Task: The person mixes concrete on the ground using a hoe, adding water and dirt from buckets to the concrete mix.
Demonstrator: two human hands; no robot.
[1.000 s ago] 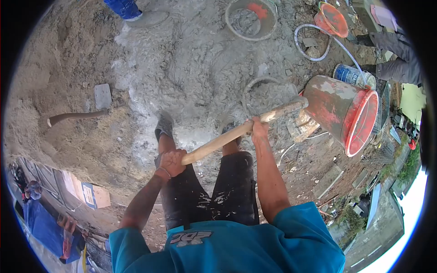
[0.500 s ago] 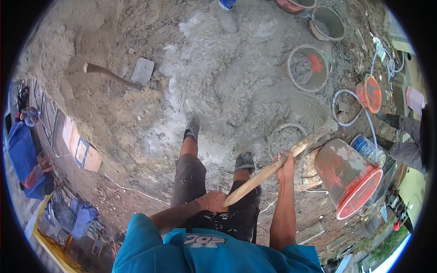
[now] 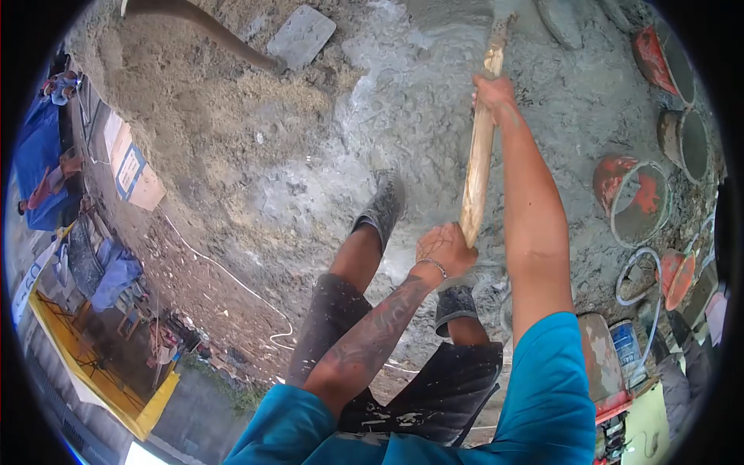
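Both my hands grip the pale wooden handle of a hoe (image 3: 479, 167). My left hand (image 3: 446, 249) is closed round the near end of the handle, a bracelet on its wrist. Farther along, my right hand (image 3: 494, 94) wraps round the handle with the arm stretched forward. The far end of the handle reaches wet grey mortar (image 3: 434, 108) at the top edge, where the blade cannot be made out clearly. My boots stand at the mortar's near side. A second hoe (image 3: 302, 37), with a dark curved handle and a flat grey blade, lies on the sand.
Several mortar-smeared buckets (image 3: 604, 186) stand at the right. Near them are an orange bucket (image 3: 677, 280), a looped pale hose (image 3: 656, 318) and a blue pail (image 3: 625, 345). A sand pile (image 3: 225, 116), cardboard (image 3: 143, 182) and blue tarpaulin (image 3: 43, 174) are at the left.
My hands have swung the hoe forward, its far end passing from beside the buckets on the right to the mortar ahead. The view has shifted too, and the second hoe appears higher.
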